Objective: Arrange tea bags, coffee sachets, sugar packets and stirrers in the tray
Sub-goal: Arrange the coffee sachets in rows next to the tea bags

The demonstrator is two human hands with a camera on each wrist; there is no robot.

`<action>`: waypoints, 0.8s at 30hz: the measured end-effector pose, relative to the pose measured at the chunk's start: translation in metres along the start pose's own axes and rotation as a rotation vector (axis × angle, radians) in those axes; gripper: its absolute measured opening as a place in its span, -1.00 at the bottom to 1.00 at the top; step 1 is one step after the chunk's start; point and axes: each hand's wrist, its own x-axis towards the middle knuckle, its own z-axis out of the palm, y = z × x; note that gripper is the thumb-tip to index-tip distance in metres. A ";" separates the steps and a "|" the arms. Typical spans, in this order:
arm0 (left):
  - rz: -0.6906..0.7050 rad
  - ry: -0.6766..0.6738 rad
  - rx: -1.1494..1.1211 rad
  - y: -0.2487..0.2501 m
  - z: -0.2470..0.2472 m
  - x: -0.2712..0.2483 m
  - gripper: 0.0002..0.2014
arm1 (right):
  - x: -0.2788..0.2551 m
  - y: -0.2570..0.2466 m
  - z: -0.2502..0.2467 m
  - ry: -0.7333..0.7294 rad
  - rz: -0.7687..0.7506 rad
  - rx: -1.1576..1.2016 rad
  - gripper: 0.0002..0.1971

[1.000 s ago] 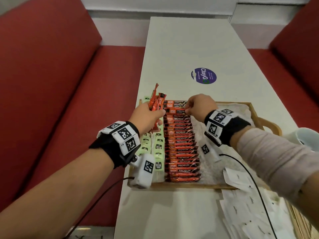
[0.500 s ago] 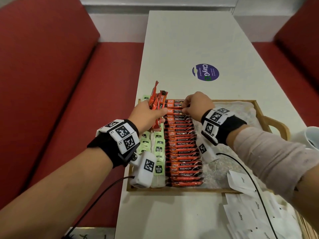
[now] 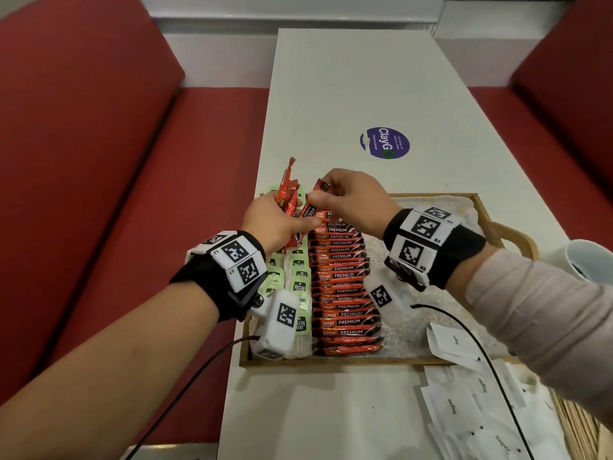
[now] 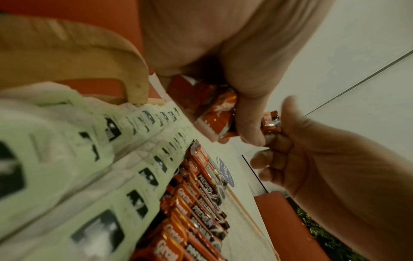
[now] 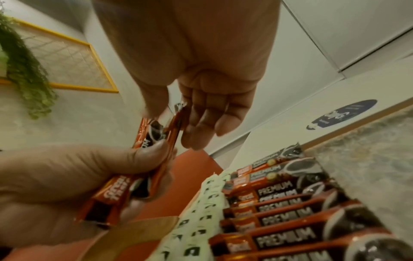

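Over wooden tray (image 3: 481, 207), R hand (image 3: 356, 200) pinches glossy sachet (image 3: 311, 202).

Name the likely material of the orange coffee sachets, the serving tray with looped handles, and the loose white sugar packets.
Orange coffee sachets: probably glossy foil or plastic film, given the sharp highlights. Serving tray: pale wood, apparently matte; faint grain, no glare. White sugar packets: seemingly matte paper, dull and softly creased.

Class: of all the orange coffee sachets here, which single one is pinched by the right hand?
The sachet raised above the tray row's far end, its top in the right hand; the others lie in the row or in the left hand's bunch.
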 end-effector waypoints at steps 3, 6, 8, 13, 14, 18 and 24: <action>0.027 -0.041 0.028 0.001 0.001 -0.001 -0.72 | 0.003 0.000 -0.002 -0.010 0.017 0.046 -0.88; 0.060 0.011 0.018 0.003 -0.002 0.002 -0.75 | 0.004 -0.001 -0.008 -0.054 0.001 0.008 -0.92; 0.082 0.030 -0.008 0.007 -0.003 0.004 -0.75 | 0.004 -0.004 -0.013 -0.077 -0.025 -0.078 -0.86; 0.106 -0.058 -0.032 0.014 -0.002 0.007 -0.81 | 0.002 -0.010 -0.017 -0.142 -0.070 -0.159 -0.62; 0.115 -0.079 -0.010 0.015 -0.002 0.008 -0.81 | 0.002 -0.010 -0.017 -0.153 -0.076 -0.185 -0.59; 0.096 -0.031 -0.011 0.016 0.000 0.013 -0.79 | 0.002 -0.006 -0.016 -0.170 -0.043 -0.208 -0.60; -0.002 0.089 -0.167 0.011 -0.002 0.020 -0.77 | 0.006 0.013 -0.017 -0.255 0.093 -0.082 -0.79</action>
